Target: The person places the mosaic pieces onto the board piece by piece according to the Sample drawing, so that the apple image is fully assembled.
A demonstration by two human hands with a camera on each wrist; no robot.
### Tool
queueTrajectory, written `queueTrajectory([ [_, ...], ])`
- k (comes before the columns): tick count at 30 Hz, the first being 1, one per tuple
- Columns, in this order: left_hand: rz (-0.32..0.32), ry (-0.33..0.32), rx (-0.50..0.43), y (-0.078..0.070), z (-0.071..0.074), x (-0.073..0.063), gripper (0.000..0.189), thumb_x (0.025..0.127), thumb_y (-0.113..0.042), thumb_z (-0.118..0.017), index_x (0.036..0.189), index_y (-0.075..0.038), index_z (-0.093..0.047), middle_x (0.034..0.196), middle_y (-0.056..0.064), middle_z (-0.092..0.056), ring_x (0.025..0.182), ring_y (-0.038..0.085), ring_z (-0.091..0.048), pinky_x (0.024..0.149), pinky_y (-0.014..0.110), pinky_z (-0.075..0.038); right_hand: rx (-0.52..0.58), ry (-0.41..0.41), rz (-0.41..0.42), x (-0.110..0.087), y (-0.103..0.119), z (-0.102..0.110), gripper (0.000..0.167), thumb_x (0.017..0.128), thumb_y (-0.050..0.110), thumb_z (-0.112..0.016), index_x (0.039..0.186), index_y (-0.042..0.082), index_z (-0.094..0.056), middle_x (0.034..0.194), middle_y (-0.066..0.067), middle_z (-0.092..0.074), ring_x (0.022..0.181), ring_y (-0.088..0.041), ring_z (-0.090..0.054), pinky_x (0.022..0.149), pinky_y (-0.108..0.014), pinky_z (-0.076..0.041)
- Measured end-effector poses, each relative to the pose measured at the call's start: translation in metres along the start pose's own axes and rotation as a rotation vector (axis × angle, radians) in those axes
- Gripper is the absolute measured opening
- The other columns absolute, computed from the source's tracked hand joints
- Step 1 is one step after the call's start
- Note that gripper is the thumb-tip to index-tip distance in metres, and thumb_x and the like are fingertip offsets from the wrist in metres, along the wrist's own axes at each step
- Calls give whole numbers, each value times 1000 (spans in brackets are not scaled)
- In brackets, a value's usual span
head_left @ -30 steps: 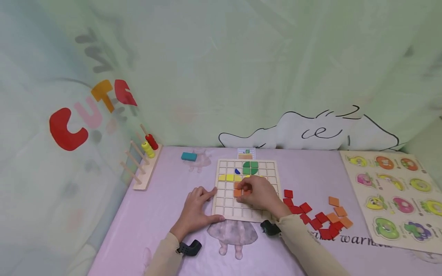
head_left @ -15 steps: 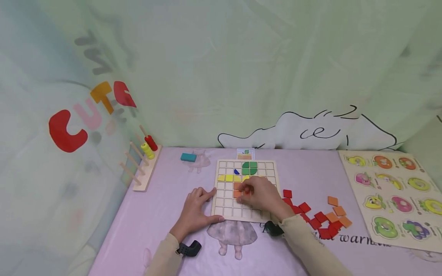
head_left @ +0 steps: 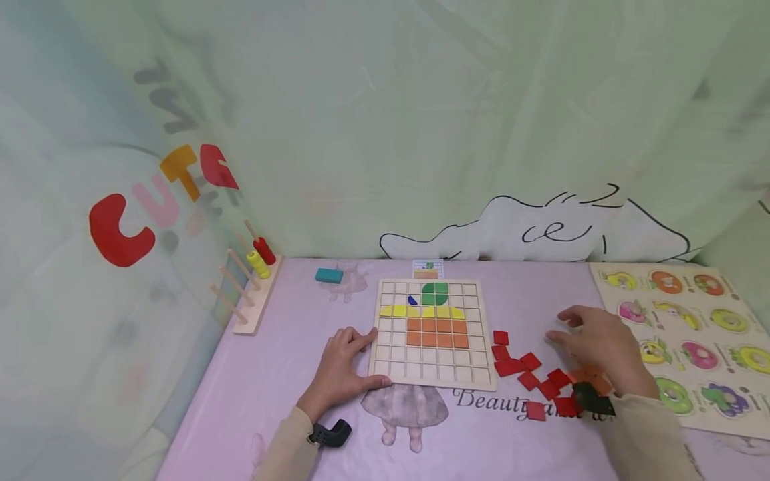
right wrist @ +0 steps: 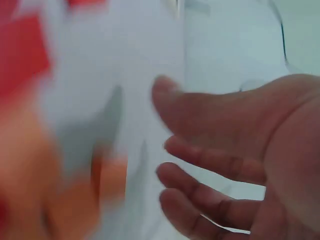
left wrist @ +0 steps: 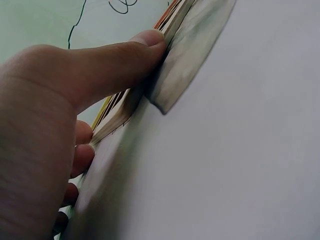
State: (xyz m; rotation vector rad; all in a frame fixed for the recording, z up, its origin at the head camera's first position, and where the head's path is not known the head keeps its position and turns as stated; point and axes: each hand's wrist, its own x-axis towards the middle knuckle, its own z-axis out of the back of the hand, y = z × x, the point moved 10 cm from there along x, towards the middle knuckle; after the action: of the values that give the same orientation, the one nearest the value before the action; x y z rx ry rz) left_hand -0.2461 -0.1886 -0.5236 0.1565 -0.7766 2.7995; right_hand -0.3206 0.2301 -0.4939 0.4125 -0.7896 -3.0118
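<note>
On the table lies a square wooden grid board [head_left: 393, 357]. It carries orange square tiles [head_left: 436, 333] in two rows, a row of yellow pieces [head_left: 400, 310], green pieces [head_left: 434, 294] and a small blue piece [head_left: 412, 300]. My left hand [head_left: 339, 367] rests against the board's near left corner, with the thumb [left wrist: 120, 62] at the edge. To the right, my right hand [head_left: 604, 341] hovers with thumb and fingers apart, holding nothing. Loose orange tiles [right wrist: 112, 177] lie by it, partly hidden by the hand and wrist camera in the head view.
Several loose red square tiles [head_left: 530, 361] lie right of the board. A small picture card [head_left: 428, 268] stands behind it. At the left are a teal block [head_left: 329, 275] and a peg stand [head_left: 255, 310] with rings. A fruit puzzle board [head_left: 628, 327] lies far right.
My right hand has left the grid board and moved right to the loose tiles, uncovering two full rows of orange tiles. My left hand stays at the corner.
</note>
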Motion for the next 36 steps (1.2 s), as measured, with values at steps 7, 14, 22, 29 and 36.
queueTrajectory([
  [7, -10, -15, -10, -2, 0, 0, 97, 69, -58, -95, 150, -15, -62, 98, -7, -49, 93, 8, -39, 85, 30, -34, -5, 64, -79, -4, -53, 4, 62, 85, 34, -88, 123, -9, -63, 113, -33, -63, 97, -43, -58, 72, -47, -57],
  [14, -4, -8, -15, -1, 0, -1, 97, 70, -58, -95, 150, -15, -62, 99, -7, -49, 93, 9, -39, 85, 31, -34, 4, 33, -41, -4, -52, 4, 43, 88, 31, -86, 105, -3, -64, 89, -14, -65, 85, -29, -58, 67, -37, -51],
  [22, 14, 6, -23, 0, -1, 0, 97, 70, -58, -94, 151, -17, -61, 100, -8, -48, 95, 9, -39, 86, 31, -34, 111, -153, 125, -5, -20, 4, 46, 97, 29, -77, 128, -1, -61, 88, -11, -66, 75, -23, -57, 55, -29, -49],
  [29, 11, 4, -28, -1, -1, 0, 97, 70, -58, -95, 151, -17, -61, 99, -7, -48, 94, 9, -39, 86, 31, -33, 265, -219, 146, 0, 27, -15, 43, 96, 29, -80, 131, 5, -70, 96, -15, -75, 85, -25, -65, 59, -24, -54],
  [36, 10, -4, -10, -1, 0, -1, 98, 70, -59, -94, 151, -17, -61, 99, -8, -48, 93, 9, -38, 85, 30, -34, 358, -119, 169, 15, 78, -42, 43, 95, 20, -81, 133, 5, -70, 103, -15, -77, 88, -26, -64, 62, -26, -53],
])
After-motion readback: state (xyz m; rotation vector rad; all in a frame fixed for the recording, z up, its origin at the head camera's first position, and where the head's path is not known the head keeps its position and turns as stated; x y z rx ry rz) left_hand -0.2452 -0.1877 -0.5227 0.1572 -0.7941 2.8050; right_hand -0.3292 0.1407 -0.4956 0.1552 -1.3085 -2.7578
